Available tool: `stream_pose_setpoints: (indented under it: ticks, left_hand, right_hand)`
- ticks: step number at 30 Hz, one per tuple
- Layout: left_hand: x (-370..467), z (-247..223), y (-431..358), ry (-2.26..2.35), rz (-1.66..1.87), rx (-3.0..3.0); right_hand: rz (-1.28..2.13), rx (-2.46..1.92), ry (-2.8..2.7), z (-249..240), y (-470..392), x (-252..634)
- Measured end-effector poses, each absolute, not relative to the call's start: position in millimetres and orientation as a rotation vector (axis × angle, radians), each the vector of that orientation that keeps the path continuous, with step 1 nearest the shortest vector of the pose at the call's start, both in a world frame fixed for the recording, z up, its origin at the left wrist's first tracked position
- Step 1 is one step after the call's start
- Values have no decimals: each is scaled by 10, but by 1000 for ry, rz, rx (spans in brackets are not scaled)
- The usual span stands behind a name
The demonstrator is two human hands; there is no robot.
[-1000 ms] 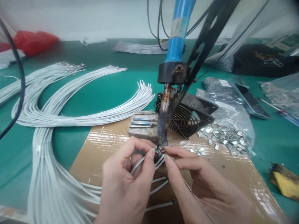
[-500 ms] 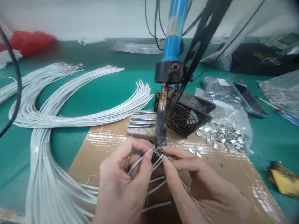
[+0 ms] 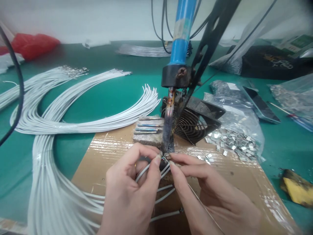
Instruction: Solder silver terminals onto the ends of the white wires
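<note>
Just below the tip of a blue-handled soldering iron (image 3: pixel 180 39), both hands meet. My left hand (image 3: pixel 133 186) is closed on a white cable (image 3: pixel 142 172), thumb and forefinger pinched near its end. Thin solder wire (image 3: pixel 205 209) runs through the closed fingers of my right hand (image 3: pixel 207 182), which also has a small metal piece (image 3: pixel 167 157) at its forefinger tip. Whether that piece touches the cable end is too small to tell. More white cable ends (image 3: pixel 166 215) lie between and under the hands.
White cable bundles (image 3: pixel 73 128) curve across the left. A stone-like block (image 3: pixel 148 138) with metal rods, a black fan (image 3: pixel 193 127) and loose metal tabs (image 3: pixel 236 142) sit around the iron. A yellow sponge (image 3: pixel 298 189) lies right.
My left hand has shifted very slightly to the right. Both hands keep their grips beneath the iron tip.
</note>
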State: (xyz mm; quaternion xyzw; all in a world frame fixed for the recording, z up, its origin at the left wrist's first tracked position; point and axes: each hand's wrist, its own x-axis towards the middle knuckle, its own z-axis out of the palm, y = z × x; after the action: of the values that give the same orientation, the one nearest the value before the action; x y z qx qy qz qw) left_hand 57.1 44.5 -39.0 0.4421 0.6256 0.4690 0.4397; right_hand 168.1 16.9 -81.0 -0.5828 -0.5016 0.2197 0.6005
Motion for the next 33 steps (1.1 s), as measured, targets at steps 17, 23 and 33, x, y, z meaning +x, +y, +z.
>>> stream_pose_setpoints:
  ticks: [17, 23, 33]
  left_hand:
    - [487, -444, 479, 1469, 1113, 1063]
    - [421, -495, 493, 1409, 1070, 1132]
    - [334, -536, 280, 1519, 756, 1390]
  right_hand:
    - [518, -1405, -1102, -768, 162, 1646]
    - [534, -1419, -1120, -763, 149, 1662]
    - [638, -1467, -1042, -793, -32, 1793]
